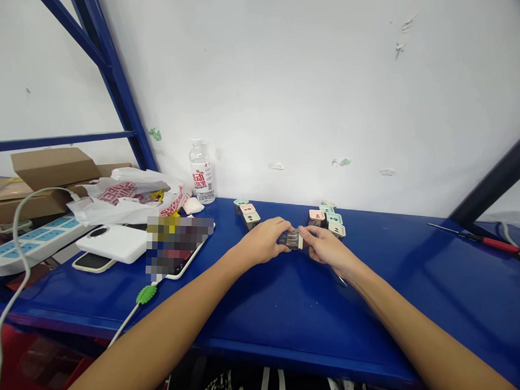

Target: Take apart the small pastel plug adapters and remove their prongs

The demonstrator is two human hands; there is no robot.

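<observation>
My left hand (pixel 262 240) and my right hand (pixel 326 247) meet above the blue metal shelf (pixel 281 315), both gripping a small clear boxy part (pixel 290 239) with a white end. My fingers hide much of it. Small pastel square modules with dark openings stand in two groups just beyond my hands. The left group (pixel 246 213) is a short row beyond my left hand, and the right group (pixel 327 219) sits close to my right fingers.
A clear plastic bottle (pixel 201 173) stands against the white wall. At the left lie a white power bank (pixel 111 242), a phone (pixel 93 262), a blurred device (pixel 179 249), a blue-and-white power strip (pixel 36 238), a plastic bag (pixel 127 199) and cardboard boxes (pixel 51 168). A red-handled screwdriver (pixel 492 242) lies at the right.
</observation>
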